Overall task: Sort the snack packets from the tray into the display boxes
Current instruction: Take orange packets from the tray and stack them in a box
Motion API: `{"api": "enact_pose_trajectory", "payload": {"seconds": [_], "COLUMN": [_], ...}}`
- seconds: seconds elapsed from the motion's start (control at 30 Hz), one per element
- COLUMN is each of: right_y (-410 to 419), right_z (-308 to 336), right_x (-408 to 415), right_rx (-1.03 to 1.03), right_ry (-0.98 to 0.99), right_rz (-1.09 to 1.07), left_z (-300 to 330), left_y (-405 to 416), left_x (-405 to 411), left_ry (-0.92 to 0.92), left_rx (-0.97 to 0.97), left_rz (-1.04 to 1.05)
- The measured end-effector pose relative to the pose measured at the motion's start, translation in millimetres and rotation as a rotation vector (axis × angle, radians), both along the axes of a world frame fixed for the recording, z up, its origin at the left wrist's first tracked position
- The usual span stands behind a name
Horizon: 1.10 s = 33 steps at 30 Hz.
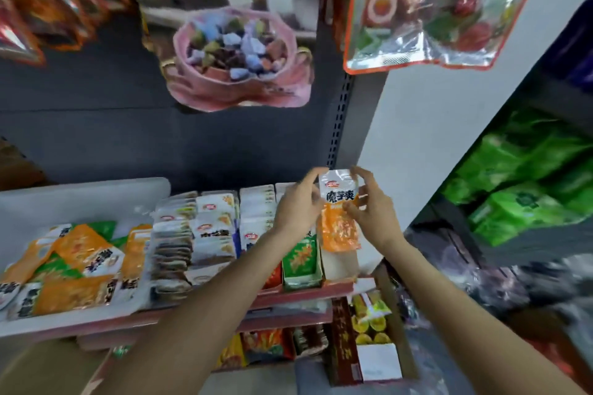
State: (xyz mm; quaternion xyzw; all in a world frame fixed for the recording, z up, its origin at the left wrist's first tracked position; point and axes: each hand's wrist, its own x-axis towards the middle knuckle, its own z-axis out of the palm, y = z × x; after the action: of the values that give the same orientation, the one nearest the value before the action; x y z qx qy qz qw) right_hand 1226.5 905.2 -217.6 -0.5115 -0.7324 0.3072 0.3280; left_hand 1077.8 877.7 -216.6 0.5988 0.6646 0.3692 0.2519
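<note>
Both hands hold one orange-and-white snack packet (pixel 339 212) upright above the rightmost display box (pixel 340 263), which looks nearly bare inside. My left hand (pixel 296 205) pinches the packet's left edge and my right hand (pixel 373 205) pinches its right edge. On the left of the shelf, the white tray (pixel 64 199) carries a loose pile of orange and green packets (pixel 77 263). Between tray and hands stand display boxes filled with white packets (pixel 215 224) and a box of green packets (pixel 300 258).
A dark shelf back panel rises behind the boxes, with hanging bags above it. Lower shelves hold more snack boxes (pixel 369 321). Green packages (pixel 526 189) fill another rack on the right. A white wall stands beyond the shelf's right post.
</note>
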Motion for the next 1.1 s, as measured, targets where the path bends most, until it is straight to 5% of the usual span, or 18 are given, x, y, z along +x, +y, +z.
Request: {"api": "enact_pose_trajectory", "payload": {"seconds": [0.47,0.8,1.1], "right_y": [31,5,-63], "right_z": [-46,-15,21], "right_x": [1,-37,-175], "right_rx": [-0.052,-0.002,0.047], "right_ry": [-0.381,-0.222,-0.151], "right_rz": [0.031,0.086,0.419], "left_z": [-33,-3,1], "left_y": [20,-10,-105], "left_x": [17,-24,-163], "left_ry": [0.689,0.46,0.317], "left_rx": [-0.045,0.073,0.149], "left_rz": [0.005,0.137,0.446]}}
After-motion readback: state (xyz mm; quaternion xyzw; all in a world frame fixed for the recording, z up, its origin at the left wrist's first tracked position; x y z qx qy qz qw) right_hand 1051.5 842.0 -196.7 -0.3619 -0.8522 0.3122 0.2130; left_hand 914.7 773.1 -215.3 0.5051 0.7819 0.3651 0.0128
